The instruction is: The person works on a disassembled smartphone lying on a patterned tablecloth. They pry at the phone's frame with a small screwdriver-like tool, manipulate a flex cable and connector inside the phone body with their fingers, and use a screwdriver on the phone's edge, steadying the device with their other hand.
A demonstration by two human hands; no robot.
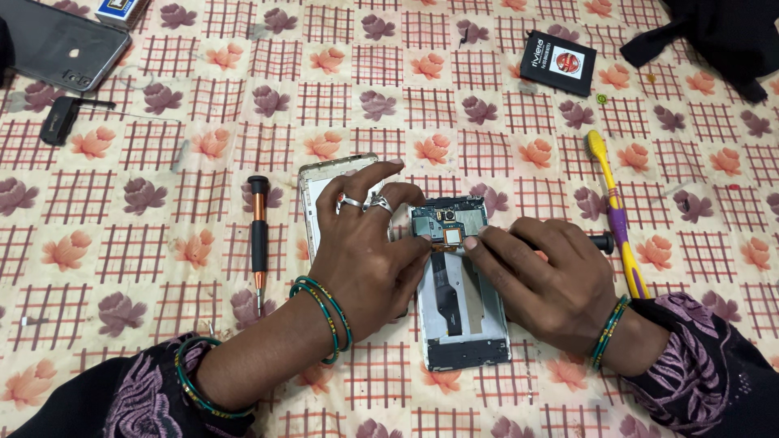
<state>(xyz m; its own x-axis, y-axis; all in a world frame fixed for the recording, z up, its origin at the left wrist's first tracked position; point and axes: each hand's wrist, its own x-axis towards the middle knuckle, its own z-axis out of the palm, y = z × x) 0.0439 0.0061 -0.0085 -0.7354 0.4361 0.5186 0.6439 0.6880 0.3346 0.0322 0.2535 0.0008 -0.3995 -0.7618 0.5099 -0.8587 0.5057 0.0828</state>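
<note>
Head cam: opened phone [462, 312] lies at centre on a flower-print cloth [146, 130], back cover off, circuit board w/ camera module at its 12 o'clock end, black ribbon strip down the middle. Left hand [365, 259] comes in from 7 o'clock, palm down, rings on two fingers, fingertips pinched on the board's left edge. Right hand [544, 272] comes in from 4 o'clock, thumb + forefinger nipped at the small copper-coloured part on the board; a dark tool handle pokes out behind that hand at 3 o'clock, can't tell if the hand grips it. Green bangles on both wrists. Under the left hand, at 10 o'clock of the phone, a pale back cover [324, 182]. At 9 o'clock, apart from it, a screwdriver [258, 239] w/ orange + black handle, tip toward 6. At 3 o'clock a yellow-purple toothbrush [617, 211], just beside the right hand. Farther, 1 o'clock: black flat battery [558, 62]. Far 10–11 o'clock: dark phone [53, 45], small black part [58, 120] below it
</note>
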